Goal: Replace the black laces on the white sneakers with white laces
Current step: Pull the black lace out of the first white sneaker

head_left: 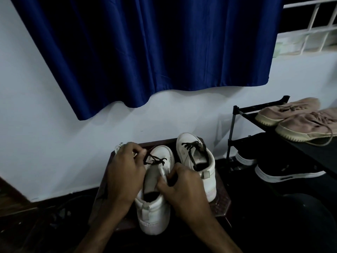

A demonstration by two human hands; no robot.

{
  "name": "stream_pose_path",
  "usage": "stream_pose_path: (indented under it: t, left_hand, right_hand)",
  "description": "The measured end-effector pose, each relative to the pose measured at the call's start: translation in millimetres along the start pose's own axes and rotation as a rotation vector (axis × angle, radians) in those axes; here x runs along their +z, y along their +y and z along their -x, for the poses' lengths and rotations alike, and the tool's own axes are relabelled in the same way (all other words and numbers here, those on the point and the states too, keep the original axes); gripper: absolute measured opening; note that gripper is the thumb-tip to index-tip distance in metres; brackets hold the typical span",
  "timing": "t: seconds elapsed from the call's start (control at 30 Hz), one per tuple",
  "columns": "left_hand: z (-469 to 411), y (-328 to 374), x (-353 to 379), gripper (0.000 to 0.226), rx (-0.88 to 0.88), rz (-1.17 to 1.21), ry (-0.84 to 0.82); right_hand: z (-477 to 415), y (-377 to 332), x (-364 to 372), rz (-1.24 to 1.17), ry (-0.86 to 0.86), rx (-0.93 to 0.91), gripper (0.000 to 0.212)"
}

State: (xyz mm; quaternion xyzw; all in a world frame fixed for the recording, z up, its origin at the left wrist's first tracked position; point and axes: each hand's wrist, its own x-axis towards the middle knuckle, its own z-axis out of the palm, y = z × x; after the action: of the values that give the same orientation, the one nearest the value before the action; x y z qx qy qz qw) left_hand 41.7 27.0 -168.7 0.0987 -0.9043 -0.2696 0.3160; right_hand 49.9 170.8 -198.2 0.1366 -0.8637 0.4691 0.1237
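Two white sneakers stand on a small dark wooden stool point(221, 203). The near sneaker point(153, 214) sits between my hands, heel toward me, its grey tongue pulled up. Its black lace point(155, 160) runs only through the front eyelets. My left hand point(124, 172) pinches one end of that lace at the shoe's left side. My right hand point(184, 189) grips the shoe's right collar beside the tongue. The other sneaker point(197, 161) stands to the right, fully laced in black. A bundle of white laces point(119, 146) shows just beyond my left hand.
A black shoe rack point(235, 121) stands at the right with tan sneakers point(299, 123) on top and black sneakers point(284, 170) below. A white wall and a blue curtain point(145, 52) are close behind the stool. The floor around is dark.
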Motion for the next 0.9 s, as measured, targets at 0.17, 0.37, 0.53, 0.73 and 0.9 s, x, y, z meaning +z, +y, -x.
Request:
stream_pose_path:
  t: [0.17,0.37,0.53,0.73,0.9]
  left_hand:
    - [-3.3,8.0,-15.9,0.015,-0.006,-0.028,-0.273]
    - [-12.0,26.5,-31.6,0.028,0.271,-0.326,-0.430]
    - [-14.0,29.9,-29.9,0.033,0.247,-0.409,-0.489]
    - [-27.2,28.3,-24.4,0.008,0.185,-0.455,-0.524]
    - [-31.8,15.3,-33.8,0.015,-0.013,-0.048,-0.472]
  right_hand:
    - [0.9,0.7,0.1,0.019,0.006,-0.031,0.029]
    - [-0.2,2.0,5.2,-0.012,0.043,-0.078,0.033]
    - [-7.8,8.2,7.4,-0.028,-0.018,-0.081,0.032]
    - [-15.4,8.8,9.2,0.017,-0.029,-0.065,0.045]
    - [-5.3,5.5,2.3,-0.013,-0.001,-0.036,0.030]
